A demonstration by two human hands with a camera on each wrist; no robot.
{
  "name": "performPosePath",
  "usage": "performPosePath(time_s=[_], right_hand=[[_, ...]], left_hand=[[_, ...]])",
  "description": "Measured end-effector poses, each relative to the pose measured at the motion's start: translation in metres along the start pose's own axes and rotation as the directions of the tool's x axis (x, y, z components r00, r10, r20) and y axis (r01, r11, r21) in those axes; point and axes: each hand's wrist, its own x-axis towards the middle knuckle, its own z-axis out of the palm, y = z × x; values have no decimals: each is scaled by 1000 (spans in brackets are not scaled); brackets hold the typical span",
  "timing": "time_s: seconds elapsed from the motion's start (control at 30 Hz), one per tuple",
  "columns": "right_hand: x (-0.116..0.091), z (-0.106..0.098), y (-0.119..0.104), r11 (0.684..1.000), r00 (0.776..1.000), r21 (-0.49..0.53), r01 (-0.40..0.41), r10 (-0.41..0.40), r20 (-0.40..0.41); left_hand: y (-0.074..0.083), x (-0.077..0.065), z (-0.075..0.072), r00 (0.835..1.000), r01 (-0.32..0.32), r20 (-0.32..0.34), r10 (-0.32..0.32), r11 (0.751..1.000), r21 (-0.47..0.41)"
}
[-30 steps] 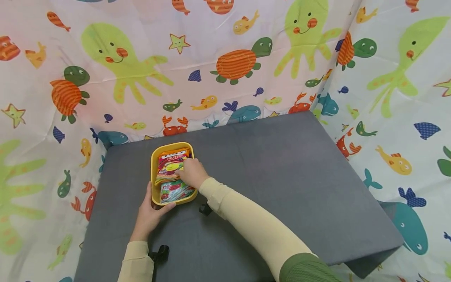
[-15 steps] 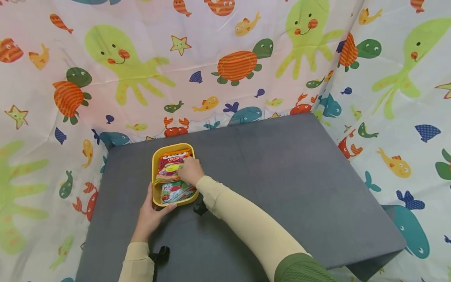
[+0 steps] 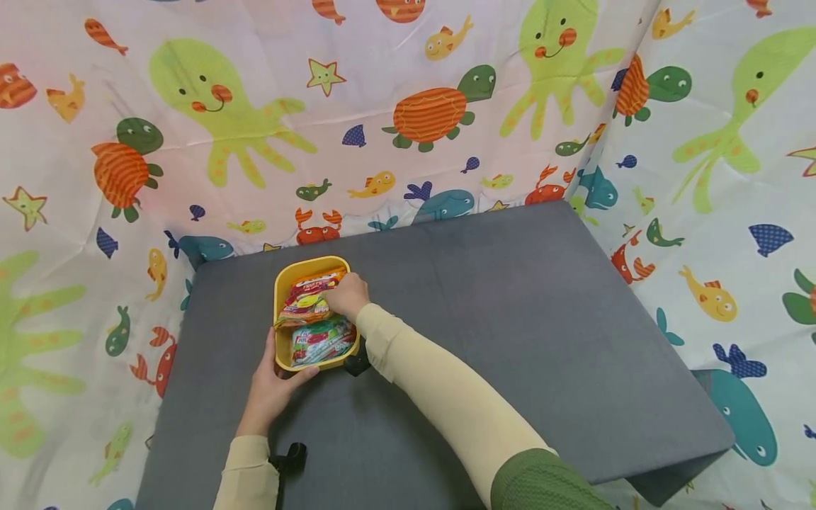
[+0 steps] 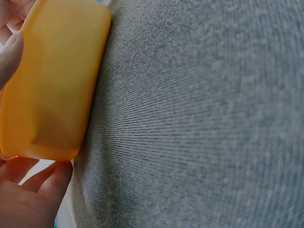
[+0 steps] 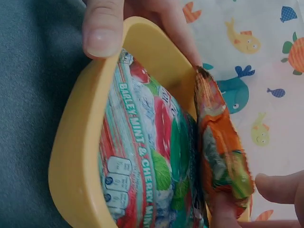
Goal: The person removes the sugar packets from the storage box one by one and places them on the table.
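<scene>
A yellow plastic tub [image 3: 278, 290] stands on the table with two candy bags in it. My left hand [image 3: 264, 393] grips its near left corner, thumb along the near side and fingers on the left side; the left wrist view shows the thumb [image 4: 10, 57] by the rim. My right hand [image 3: 349, 296] reaches in over the right rim. Its thumb and fingers pinch the edge of an orange and red fruit candy bag [image 5: 221, 137], which tilts up in the tub. Nearer to me lies a green and white mint candy bag [image 5: 161, 152], printed "Barley Mint & Cherry Mint".
The tub stands at the left part of a grey cloth-covered table [image 3: 510, 319]. A curtain [image 3: 370, 106] printed with sea animals hangs behind and beside the table. Black wrist mounts [image 3: 291, 459] show below the hands.
My right hand shifts slightly within the tub, and the orange and red candy bag tilts and bends more in its hold. The left hand and tub stay in place.
</scene>
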Motion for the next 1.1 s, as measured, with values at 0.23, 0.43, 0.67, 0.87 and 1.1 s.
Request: performPosePath(time_s=[0.23,0.43,0.67,0.87,1.1], right_hand=[[7,4,1,995,993,83,-47,37,113],[10,9,8,953,988,274,-127,98,116],[20,12,12,953,985,261,-151,123,120],[21,10,15,944,985,296,-146,110,136],[16,-1,11,923,986,364,-126,76,149]], left_hand=[[0,-1,-1,1000,-3,-2,3,1000,3],[1,-1,0,1000,8,-3,-8,1000,11],[1,-1,-1,1000,-5,-1,5,1000,-7],[-1,-2,-2,1000,-10,-3,10,1000,-12],[-1,-2,-1,1000,7,-5,-7,1000,0]])
